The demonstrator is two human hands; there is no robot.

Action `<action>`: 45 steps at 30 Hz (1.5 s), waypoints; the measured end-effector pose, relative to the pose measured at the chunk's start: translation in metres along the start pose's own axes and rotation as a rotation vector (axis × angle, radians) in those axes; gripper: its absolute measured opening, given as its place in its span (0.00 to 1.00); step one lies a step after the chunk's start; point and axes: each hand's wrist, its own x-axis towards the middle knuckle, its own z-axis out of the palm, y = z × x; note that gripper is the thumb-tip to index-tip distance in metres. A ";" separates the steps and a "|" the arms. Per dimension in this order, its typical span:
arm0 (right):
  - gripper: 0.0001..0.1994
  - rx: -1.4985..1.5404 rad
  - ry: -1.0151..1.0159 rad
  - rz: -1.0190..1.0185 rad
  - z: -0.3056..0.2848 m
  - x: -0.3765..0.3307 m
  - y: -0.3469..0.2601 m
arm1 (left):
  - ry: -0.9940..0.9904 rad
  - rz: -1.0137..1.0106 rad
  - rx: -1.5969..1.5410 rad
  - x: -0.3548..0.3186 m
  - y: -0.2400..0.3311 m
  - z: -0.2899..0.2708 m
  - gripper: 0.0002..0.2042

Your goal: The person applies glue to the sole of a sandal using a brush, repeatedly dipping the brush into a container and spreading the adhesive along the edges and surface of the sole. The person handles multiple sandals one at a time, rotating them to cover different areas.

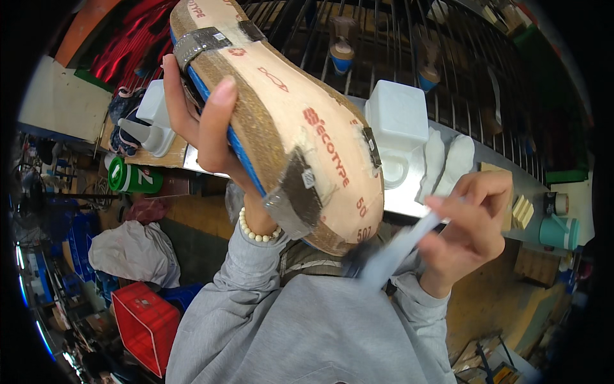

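My left hand [216, 137], wearing a beaded bracelet, grips the side of a shoe piece [300, 128], its underside turned up toward me. It has a beige insole board with red print, a brown speckled border and a blue edge. Dark straps with clear tape [295, 195] wrap round it at several places. Pinched in my right hand [470, 233] is a brush [400, 249] with a pale handle. Its dark bristle end is smeared by motion and lies at the near end of the shoe piece; whether it touches I cannot tell.
Beyond my hands stands a barred metal rack [396, 38] with small blue-bottomed pieces [342, 61] on it. The bench holds a white plastic container [398, 115], white cloth-like pieces [448, 163] and a teal mug [558, 232]. A red crate [147, 323] and white sack [137, 253] lie left.
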 end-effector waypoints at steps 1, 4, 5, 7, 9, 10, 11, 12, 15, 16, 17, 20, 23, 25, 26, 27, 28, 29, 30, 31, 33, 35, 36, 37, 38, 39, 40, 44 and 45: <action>0.25 -0.033 -0.026 0.000 0.001 -0.002 0.002 | -0.012 -0.019 0.008 -0.001 0.003 -0.001 0.29; 0.24 -0.033 -0.096 -0.059 0.001 -0.009 0.006 | -0.020 -0.062 -0.013 -0.002 0.009 -0.003 0.28; 0.24 -0.021 -0.072 -0.045 0.001 -0.010 0.008 | -0.016 -0.065 -0.024 -0.002 0.010 -0.002 0.28; 0.25 -0.017 -0.026 -0.022 -0.001 -0.014 0.010 | -0.004 -0.060 -0.042 -0.002 0.010 0.001 0.28; 0.26 -0.055 -0.029 0.034 -0.002 -0.016 0.012 | -0.003 -0.071 -0.067 -0.003 0.011 0.002 0.28; 0.26 -0.044 -0.073 0.000 -0.002 -0.017 0.013 | -0.011 -0.097 -0.079 -0.004 0.013 0.002 0.28; 0.26 -0.030 -0.110 -0.030 -0.003 -0.017 0.015 | -0.013 -0.108 -0.092 -0.005 0.014 0.001 0.28; 0.26 0.028 -0.092 -0.060 -0.003 -0.017 0.017 | -0.015 -0.127 -0.109 -0.006 0.016 0.001 0.28; 0.26 -0.058 -0.035 0.000 -0.002 -0.017 0.020 | -0.016 -0.192 -0.170 -0.010 0.020 -0.001 0.28; 0.26 -0.035 -0.069 -0.028 -0.001 -0.017 0.021 | -0.011 -0.217 -0.196 -0.010 0.021 -0.002 0.28; 0.26 -0.008 -0.073 -0.046 -0.001 -0.017 0.021 | -0.011 -0.253 -0.232 -0.011 0.023 -0.001 0.28; 0.25 0.026 -0.015 -0.027 0.001 -0.019 0.022 | -0.004 -0.408 -0.369 -0.014 0.029 -0.002 0.28; 0.24 0.032 -0.107 -0.033 0.001 -0.019 0.022 | 0.005 -0.576 -0.535 -0.017 0.037 -0.003 0.28; 0.23 0.027 -0.087 -0.024 0.000 -0.019 0.023 | 0.008 -0.693 -0.657 -0.018 0.040 -0.004 0.28; 0.23 0.008 -0.054 0.003 -0.001 -0.018 0.023 | 0.005 -0.750 -0.718 -0.018 0.041 -0.005 0.28; 0.23 -0.011 -0.022 0.029 -0.001 -0.017 0.024 | 0.001 -0.805 -0.771 -0.018 0.043 -0.006 0.28; 0.23 -0.001 -0.066 0.004 -0.001 -0.016 0.025 | -0.003 -0.860 -0.823 -0.018 0.044 -0.006 0.28; 0.23 0.038 -0.101 -0.024 -0.002 -0.015 0.025 | -0.010 -0.910 -0.861 -0.018 0.045 -0.007 0.28; 0.23 0.077 -0.135 -0.054 -0.003 -0.015 0.026 | -0.014 -0.951 -0.897 -0.018 0.046 -0.007 0.28; 0.23 0.121 -0.159 -0.077 -0.003 -0.014 0.026 | -0.022 -0.989 -0.927 -0.017 0.046 -0.008 0.28; 0.23 0.109 -0.126 -0.012 -0.004 -0.014 0.028 | -0.037 -1.066 -0.977 -0.017 0.044 -0.007 0.28; 0.22 0.013 -0.078 0.064 -0.005 -0.013 0.030 | -0.053 -1.095 -1.012 -0.016 0.042 -0.007 0.28; 0.22 0.059 -0.125 0.042 -0.005 -0.013 0.031 | -0.059 -1.103 -1.030 -0.016 0.039 -0.005 0.28; 0.22 0.090 -0.140 0.011 -0.006 -0.012 0.032 | -0.061 -1.102 -1.054 -0.017 0.037 -0.004 0.28; 0.22 0.122 -0.155 -0.020 -0.007 -0.012 0.033 | -0.064 -1.101 -1.077 -0.017 0.035 -0.003 0.28; 0.22 0.154 -0.169 -0.046 -0.009 -0.012 0.033 | -0.090 -1.008 -1.058 -0.018 0.033 -0.001 0.29; 0.21 0.131 -0.143 -0.005 -0.010 -0.011 0.034 | -0.115 -0.926 -0.992 -0.020 0.035 0.000 0.30; 0.22 0.095 -0.192 0.072 -0.012 -0.008 0.039 | -0.148 -0.684 -0.682 -0.029 0.043 0.005 0.37; 0.22 0.127 -0.199 0.063 -0.014 -0.009 0.038 | -0.135 -0.682 -0.662 -0.030 0.043 0.008 0.38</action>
